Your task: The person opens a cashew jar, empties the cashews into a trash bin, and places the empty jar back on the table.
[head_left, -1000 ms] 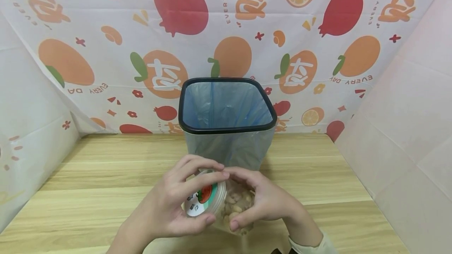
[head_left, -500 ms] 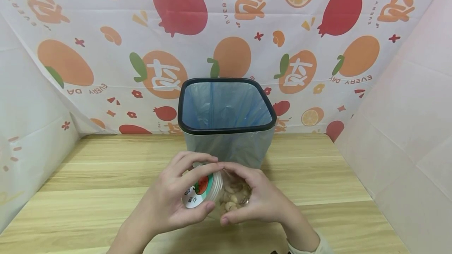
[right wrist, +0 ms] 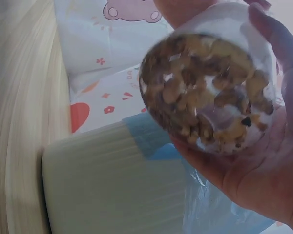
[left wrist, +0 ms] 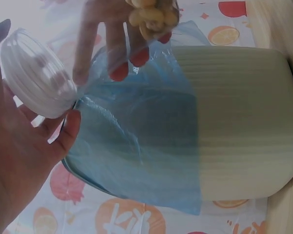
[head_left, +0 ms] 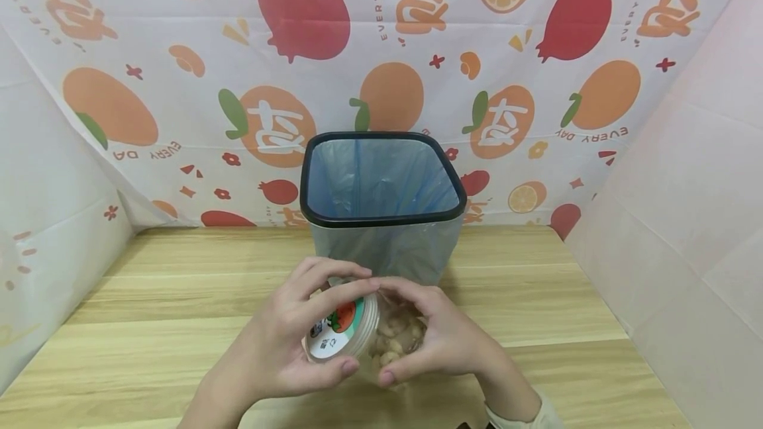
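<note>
Printed lid label (head_left: 334, 331), head view only

Can't pin this down as home, office or lab tbh. It's basically a tabletop booth: wood-look table (head_left: 536, 303), creased fruit-print cloth (head_left: 363, 38) across the back, pale sheets (head_left: 673, 217) walling in both sides, one with a pink cartoon bear (right wrist: 132, 10). The lined bin (head_left: 381, 222) and nut jar (right wrist: 200, 87) are ordinary household stuff, but that doesn't settle which room.

The left hand (head_left: 289, 330) and right hand (head_left: 447, 333) curve inward, fingertips (head_left: 367, 284) close, thumbs (head_left: 390, 377) apart.
</note>
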A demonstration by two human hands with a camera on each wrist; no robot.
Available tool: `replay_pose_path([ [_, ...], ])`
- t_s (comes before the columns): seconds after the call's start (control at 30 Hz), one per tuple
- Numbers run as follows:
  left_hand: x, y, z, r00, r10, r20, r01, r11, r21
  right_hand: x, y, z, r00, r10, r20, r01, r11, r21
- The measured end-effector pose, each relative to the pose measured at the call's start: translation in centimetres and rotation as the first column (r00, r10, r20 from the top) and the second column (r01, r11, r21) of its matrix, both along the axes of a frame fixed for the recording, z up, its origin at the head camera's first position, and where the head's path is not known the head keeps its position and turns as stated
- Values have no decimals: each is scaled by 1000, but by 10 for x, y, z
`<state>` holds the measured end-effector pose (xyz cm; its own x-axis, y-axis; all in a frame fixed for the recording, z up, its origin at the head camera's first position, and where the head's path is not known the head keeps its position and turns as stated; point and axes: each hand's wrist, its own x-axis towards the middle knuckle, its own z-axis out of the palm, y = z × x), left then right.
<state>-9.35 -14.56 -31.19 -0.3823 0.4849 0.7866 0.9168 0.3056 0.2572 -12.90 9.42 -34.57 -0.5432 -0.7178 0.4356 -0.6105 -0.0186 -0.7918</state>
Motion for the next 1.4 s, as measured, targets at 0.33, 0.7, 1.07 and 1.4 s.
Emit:
replay_pose_path([
  [0.33,1,6,7,990,-125,-67,128,991,41,-2,3,-2,973,194,125,-188,980,-63],
  [0.7,0,5,4,996,-65,-68,69,996,52,1,-1,1,993,116,19,-114,991,-66],
  [1.07,1,1,0,998,58,13,-59,997,43,6,-6,2,992,-91,-87,90,996,-17],
  [1.4,3,-1,3,997,64,48,-65,998,10,4,-4,1,999,-40,35,42,998,-44],
])
